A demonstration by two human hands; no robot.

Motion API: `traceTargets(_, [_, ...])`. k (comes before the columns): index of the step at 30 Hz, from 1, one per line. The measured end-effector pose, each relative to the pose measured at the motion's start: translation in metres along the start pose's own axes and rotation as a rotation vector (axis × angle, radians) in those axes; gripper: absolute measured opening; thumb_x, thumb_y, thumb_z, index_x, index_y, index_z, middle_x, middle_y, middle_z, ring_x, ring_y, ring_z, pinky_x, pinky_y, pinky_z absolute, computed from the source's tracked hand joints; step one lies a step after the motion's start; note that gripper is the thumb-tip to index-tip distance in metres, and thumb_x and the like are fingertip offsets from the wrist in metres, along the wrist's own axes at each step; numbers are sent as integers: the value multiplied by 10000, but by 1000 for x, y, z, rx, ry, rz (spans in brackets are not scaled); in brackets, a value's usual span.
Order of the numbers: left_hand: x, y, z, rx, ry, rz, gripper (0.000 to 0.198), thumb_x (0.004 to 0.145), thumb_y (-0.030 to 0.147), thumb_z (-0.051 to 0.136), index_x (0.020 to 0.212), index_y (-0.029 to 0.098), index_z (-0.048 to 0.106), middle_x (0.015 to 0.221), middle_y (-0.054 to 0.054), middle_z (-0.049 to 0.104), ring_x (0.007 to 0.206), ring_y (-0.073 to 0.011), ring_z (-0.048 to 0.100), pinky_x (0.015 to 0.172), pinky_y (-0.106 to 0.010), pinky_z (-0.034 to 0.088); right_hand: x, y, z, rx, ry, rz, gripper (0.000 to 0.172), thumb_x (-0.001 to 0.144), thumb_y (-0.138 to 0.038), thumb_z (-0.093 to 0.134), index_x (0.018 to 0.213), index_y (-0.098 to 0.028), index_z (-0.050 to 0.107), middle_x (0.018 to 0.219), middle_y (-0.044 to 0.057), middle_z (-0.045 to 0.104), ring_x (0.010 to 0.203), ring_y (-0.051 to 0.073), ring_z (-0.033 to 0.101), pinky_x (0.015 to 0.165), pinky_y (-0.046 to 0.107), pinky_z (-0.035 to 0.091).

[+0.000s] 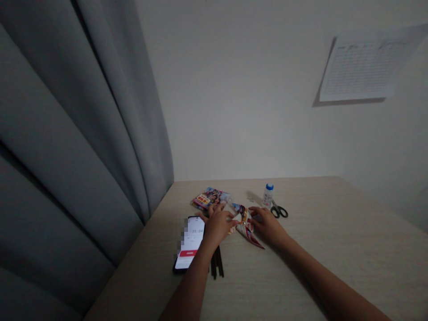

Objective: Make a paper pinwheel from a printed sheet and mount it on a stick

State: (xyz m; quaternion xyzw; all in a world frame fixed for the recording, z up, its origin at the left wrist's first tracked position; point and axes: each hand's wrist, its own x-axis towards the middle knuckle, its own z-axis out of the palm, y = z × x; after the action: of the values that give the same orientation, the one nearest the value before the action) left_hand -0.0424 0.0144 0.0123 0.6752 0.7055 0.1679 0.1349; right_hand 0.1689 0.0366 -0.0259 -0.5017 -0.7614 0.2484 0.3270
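Between my two hands is a colourful printed paper (250, 236), folded or curled, with its pointed red-and-white corner lying toward me on the table. My left hand (218, 225) pinches the paper's left side between thumb and fingers. On its right side, the bent fingers of my right hand (267, 225) grip it. Under and in front of my left wrist lie several thin dark sticks (217, 263), partly hidden by the arm. Just left of that arm is a phone (192, 238) with its screen lit.
Behind my left hand lies a stack of colourful printed sheets (210, 197). A blue-capped glue bottle (268, 196) stands beyond my right hand, beside black-handled scissors (280, 211). A grey curtain (83, 111) hangs along the left edge of the wooden table (317, 232); a wall is behind.
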Motion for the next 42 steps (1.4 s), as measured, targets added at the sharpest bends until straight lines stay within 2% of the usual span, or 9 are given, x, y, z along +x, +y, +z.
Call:
traceTargets(6, [2, -7, -14, 13, 32, -24, 209, 794, 437, 754, 970, 325, 769, 1501, -32, 500, 1452, -384, 235, 1089, -776, -7, 1, 0, -5, 10, 1, 0, 355, 882, -326, 584, 1211, -219, 661, 1066, 89, 724, 1079, 254, 623, 983, 395, 456])
traceTargets(12, [3, -20, -23, 156, 84, -60, 76, 747, 296, 803, 801, 289, 750, 1403, -44, 568, 1437, -391, 251, 1053, -811, -17, 2, 1, -13, -28, -12, -27, 292, 917, -331, 540, 1124, -206, 703, 1185, 106, 708, 1143, 270, 608, 1037, 417, 425])
traceTargets(14, [3, -25, -25, 202, 89, -76, 132, 730, 266, 808, 846, 293, 752, 1412, -57, 556, 1446, -402, 225, 1054, -807, -30, 2, 0, -15, -42, -12, -35, 290, 923, -328, 528, 1110, -200, 708, 1176, 110, 712, 1142, 270, 610, 1041, 416, 421])
traceTargets(18, [1, -30, -27, 257, 77, -86, 368, 686, 231, 831, 1023, 335, 730, 1494, -70, 473, 1457, -408, 202, 1053, -813, 3, 1, -3, -18, -74, -20, -36, 292, 926, -326, 519, 1091, -192, 719, 1152, 114, 717, 1108, 257, 622, 1020, 391, 429])
traceTargets(26, [0, -24, -32, 357, 33, -154, 514, 663, 350, 851, 1143, 307, 672, 1509, -124, 436, 1446, -394, 237, 1031, -832, 132, 4, 0, -19, -111, -70, -45, 301, 924, -337, 517, 1071, -181, 729, 1128, 104, 728, 1094, 249, 623, 1015, 364, 419])
traceTargets(35, [1, -22, -28, 360, -83, -133, 851, 611, 445, 860, 1378, 296, 524, 1614, -147, 281, 1480, -444, 147, 1039, -829, 117, 4, -1, -19, -112, -56, -65, 304, 927, -351, 516, 1050, -184, 738, 1089, 105, 737, 1059, 248, 637, 973, 355, 442])
traceTargets(39, [2, -19, -26, 347, -72, -109, 854, 611, 447, 865, 1379, 308, 518, 1629, -129, 259, 1481, -446, 148, 1045, -828, 91, 3, -1, -17, -113, -47, -73, 297, 932, -353, 508, 1025, -196, 742, 1061, 95, 739, 1044, 243, 638, 959, 352, 445])
traceTargets(42, [2, -17, -22, 333, -43, -96, 731, 657, 421, 846, 1324, 312, 568, 1620, -114, 286, 1481, -438, 155, 1050, -826, 71, 2, -2, -14, -123, -34, -87, 282, 914, -360, 544, 1043, -195, 733, 1063, 95, 733, 1047, 244, 631, 969, 355, 441])
